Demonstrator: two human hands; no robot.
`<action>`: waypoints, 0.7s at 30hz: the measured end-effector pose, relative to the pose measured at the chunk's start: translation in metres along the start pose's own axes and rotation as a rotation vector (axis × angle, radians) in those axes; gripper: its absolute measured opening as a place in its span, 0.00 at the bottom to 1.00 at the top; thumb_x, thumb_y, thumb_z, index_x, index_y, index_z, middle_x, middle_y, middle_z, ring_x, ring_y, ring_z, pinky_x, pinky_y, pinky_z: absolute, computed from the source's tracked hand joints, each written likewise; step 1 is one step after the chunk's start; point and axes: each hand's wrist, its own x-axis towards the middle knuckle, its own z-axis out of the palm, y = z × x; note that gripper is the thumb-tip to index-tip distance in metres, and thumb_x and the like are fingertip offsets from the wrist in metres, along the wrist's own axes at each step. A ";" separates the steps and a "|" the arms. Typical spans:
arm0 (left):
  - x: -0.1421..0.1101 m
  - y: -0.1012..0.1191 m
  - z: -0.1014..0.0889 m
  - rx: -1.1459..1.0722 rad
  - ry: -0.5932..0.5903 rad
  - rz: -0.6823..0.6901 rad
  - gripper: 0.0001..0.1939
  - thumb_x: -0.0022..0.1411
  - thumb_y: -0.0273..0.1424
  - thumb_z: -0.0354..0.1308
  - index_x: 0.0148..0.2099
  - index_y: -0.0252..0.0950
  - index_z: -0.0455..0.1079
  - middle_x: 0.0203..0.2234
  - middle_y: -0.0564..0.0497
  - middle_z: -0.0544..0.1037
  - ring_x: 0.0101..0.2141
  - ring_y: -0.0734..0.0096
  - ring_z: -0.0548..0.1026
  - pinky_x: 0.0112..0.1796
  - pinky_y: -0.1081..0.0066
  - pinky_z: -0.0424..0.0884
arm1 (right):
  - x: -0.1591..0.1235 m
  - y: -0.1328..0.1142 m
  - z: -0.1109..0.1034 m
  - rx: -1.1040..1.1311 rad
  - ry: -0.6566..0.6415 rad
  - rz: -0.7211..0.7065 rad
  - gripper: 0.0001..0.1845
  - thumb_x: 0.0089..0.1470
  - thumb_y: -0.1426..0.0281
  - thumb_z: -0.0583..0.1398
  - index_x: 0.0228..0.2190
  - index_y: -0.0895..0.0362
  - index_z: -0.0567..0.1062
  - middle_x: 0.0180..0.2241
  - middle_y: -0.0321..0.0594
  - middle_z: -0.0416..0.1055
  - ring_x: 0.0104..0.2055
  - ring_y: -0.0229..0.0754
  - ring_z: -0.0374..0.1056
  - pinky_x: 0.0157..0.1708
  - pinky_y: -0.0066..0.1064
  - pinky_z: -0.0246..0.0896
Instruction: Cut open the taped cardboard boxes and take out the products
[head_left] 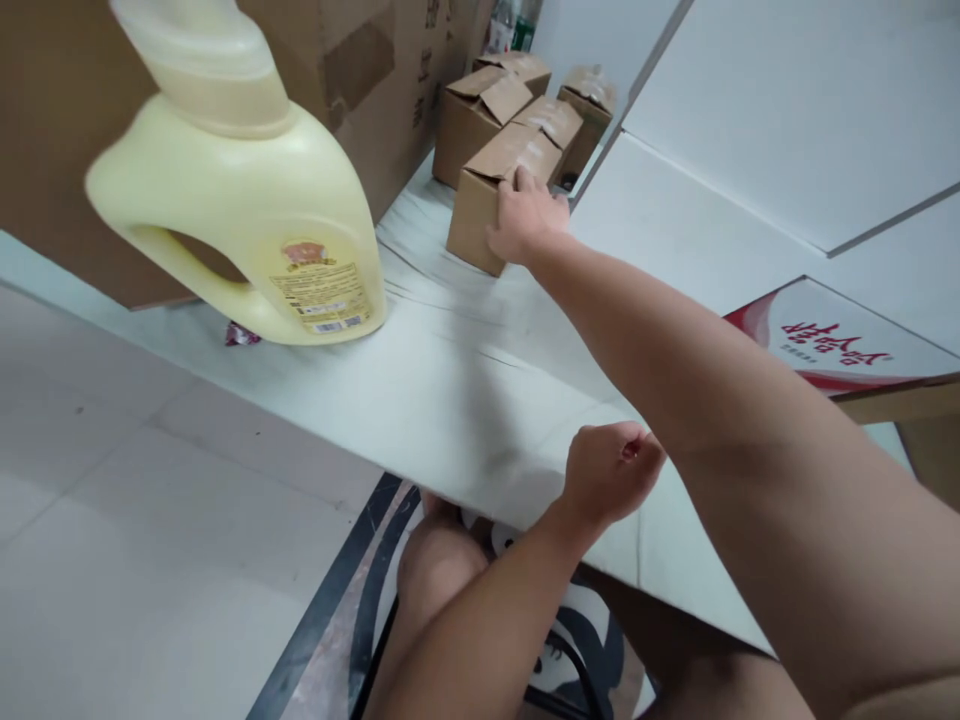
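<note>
My right hand reaches out to the nearest small cardboard box. Its fingers lie over the near top edge and its thumb presses on the front, with the box's right side hidden behind the hand. The box stands on the pale tabletop, its top flaps closed with clear tape. Close to the table's front edge, my left hand is curled into a fist above the surface. A small shiny reddish bit shows between its fingers, too little to name.
Several more small taped boxes stand behind. At left are a large yellow detergent jug, a shiny purple-red wrapper by its base, and a big carton. A red-and-white box sits at right, beneath white panels.
</note>
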 end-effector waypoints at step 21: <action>0.029 -0.023 -0.010 0.148 -0.014 0.561 0.28 0.65 0.56 0.55 0.57 0.43 0.68 0.54 0.44 0.75 0.55 0.55 0.73 0.55 0.59 0.69 | -0.399 0.190 0.091 0.926 0.449 0.813 0.40 0.60 0.62 0.31 0.72 0.51 0.42 0.72 0.44 0.51 0.74 0.51 0.52 0.66 0.52 0.59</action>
